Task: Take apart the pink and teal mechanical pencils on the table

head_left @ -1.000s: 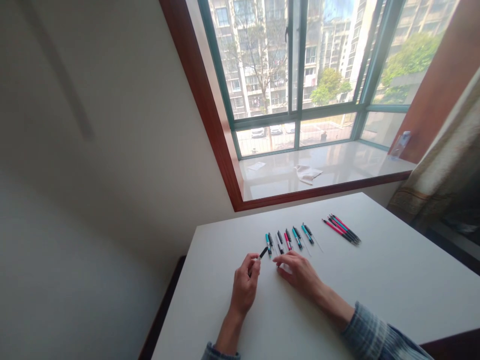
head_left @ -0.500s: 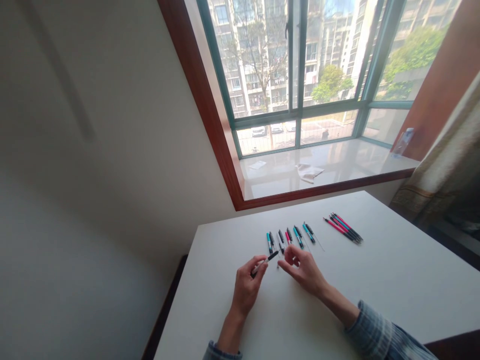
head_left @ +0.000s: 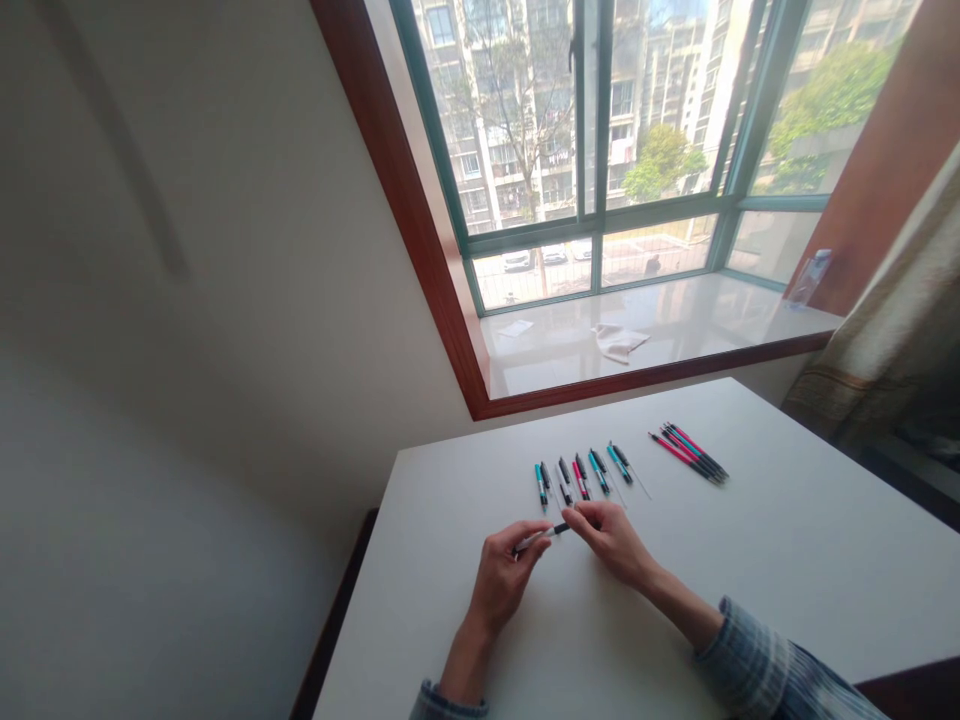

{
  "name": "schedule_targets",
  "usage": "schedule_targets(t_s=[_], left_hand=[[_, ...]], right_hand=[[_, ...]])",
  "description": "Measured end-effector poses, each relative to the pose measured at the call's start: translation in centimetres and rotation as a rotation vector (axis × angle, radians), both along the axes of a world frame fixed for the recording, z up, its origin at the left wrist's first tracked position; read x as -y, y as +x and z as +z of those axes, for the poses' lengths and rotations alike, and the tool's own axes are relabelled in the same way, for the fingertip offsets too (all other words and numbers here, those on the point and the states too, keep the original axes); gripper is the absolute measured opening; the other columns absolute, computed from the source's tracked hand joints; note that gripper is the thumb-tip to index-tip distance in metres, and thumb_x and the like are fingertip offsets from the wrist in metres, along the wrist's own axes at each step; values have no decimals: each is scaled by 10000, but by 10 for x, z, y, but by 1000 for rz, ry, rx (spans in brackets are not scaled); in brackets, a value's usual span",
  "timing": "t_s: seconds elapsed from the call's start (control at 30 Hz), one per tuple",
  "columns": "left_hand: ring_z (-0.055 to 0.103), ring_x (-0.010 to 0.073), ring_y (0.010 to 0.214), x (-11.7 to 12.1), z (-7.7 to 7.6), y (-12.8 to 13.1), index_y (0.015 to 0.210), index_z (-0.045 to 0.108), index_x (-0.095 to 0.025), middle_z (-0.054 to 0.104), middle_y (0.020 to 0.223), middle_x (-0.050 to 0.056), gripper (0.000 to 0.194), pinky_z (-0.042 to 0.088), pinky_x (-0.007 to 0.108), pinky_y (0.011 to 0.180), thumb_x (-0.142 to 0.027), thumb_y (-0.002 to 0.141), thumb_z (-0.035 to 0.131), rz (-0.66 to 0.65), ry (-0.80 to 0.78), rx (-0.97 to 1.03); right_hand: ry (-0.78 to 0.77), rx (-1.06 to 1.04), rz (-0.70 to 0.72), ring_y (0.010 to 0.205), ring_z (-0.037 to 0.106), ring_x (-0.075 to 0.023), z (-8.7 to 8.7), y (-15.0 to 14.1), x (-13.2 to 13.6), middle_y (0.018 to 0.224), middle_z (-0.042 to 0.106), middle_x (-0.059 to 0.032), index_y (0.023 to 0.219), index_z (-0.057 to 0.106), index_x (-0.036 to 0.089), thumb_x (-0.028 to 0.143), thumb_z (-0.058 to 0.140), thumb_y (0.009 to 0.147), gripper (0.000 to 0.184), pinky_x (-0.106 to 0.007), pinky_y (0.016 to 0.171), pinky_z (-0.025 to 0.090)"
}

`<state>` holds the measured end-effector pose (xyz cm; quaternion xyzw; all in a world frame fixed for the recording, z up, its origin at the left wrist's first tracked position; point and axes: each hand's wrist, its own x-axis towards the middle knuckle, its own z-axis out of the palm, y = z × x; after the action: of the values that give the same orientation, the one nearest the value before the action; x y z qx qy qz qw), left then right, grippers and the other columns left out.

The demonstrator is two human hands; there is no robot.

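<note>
On the white table (head_left: 795,560), what were the fingers (head_left: 519,545) doing?

— Left hand (head_left: 501,580): thumb and fingertips pinched a slim black-and-white pen (head_left: 545,534) near its pale end. The pen lay nearly level, just above the tabletop, between the two hands.

— And the right hand (head_left: 611,545)?

— Its fingers (head_left: 586,525) were pressed together right by the pen's black end. Whether they touched it, I could not tell.

— How would that pen handle?

— Judged by eye: light, stiff plastic, a smooth barrel that could slip or roll. Safest hold was on the barrel, between thumb and fingertip.

— What lay beyond the fingers?

— A loose row of teal, pink and black pens (head_left: 577,478) just ahead of the hands, with thin pale rods beside some. Further right, a tight bunch of pens (head_left: 688,453).

— Further out?

— A striped sleeve (head_left: 757,660) on the right arm, then a window sill (head_left: 540,370) holding a crumpled white cloth (head_left: 619,342).
</note>
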<state>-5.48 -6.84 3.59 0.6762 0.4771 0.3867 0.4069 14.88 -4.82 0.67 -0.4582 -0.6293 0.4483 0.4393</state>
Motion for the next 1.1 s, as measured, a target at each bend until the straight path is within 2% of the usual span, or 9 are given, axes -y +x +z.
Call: schedule_targets(t_s=[0.13,0.3,0.4,0.57,0.7,0.8,1.0,1.1], left_hand=[[519,146,610,0,-4,-2,1073,792,-166,615,633,7,386,405,243,617,-472,974,579,0,-10,-54],[480,142,603,-2,-8,-4,1063,780,-145,558,609,-3,431,372,241,602,-503,978,556,21,-36,-48],[474,143,604,-1,-8,-4,1064,777,-146,555,615,-1,430,367,241,599,-502,981,551,9,-42,-51],[468,141,600,-1,-8,-3,1058,778,-154,548,611,-7,425,360,243,605,-500,986,542,-10,-36,-63],[467,141,585,-1,-7,-1,1041,780,-146,541,586,-9,444,356,244,597,-514,983,538,10,-47,-55],[468,141,579,0,-7,0,1034,781,-145,539,576,-11,445,353,242,593,-520,976,548,21,-54,-48],[450,136,563,0,-7,-1,1031,780,-148,546,572,-12,449,344,242,584,-524,977,541,6,-52,-54],[453,138,556,0,-7,-1,1029,777,-149,556,560,-12,456,349,243,591,-527,983,526,5,-49,-64]], right_hand=[[9,-43,16,596,313,-115,7,1,2,619,346,53,673,434,203,537,577,949,456,-265,550,246],[-22,-146,42,640,402,-133,14,3,5,671,440,42,868,582,201,474,654,916,286,-244,563,334],[-36,-167,47,713,477,-156,17,4,6,739,519,14,909,628,204,457,681,899,258,-248,593,395],[-41,-210,31,805,573,-185,15,5,4,837,620,-26,860,652,200,464,697,893,270,-271,653,458],[-50,-309,65,1020,630,-233,13,7,3,1010,674,-51,989,660,228,397,736,871,219,-303,771,502],[-59,-358,101,1110,627,-245,13,9,3,1102,694,-64,1077,652,248,370,748,863,264,-323,833,507],[-98,-332,59,910,654,-207,15,9,3,927,684,-29,1016,667,233,405,764,845,261,-309,761,502],[-102,-379,105,1008,654,-226,15,9,3,1005,705,-48,1068,651,240,341,748,845,263,-322,813,505]])
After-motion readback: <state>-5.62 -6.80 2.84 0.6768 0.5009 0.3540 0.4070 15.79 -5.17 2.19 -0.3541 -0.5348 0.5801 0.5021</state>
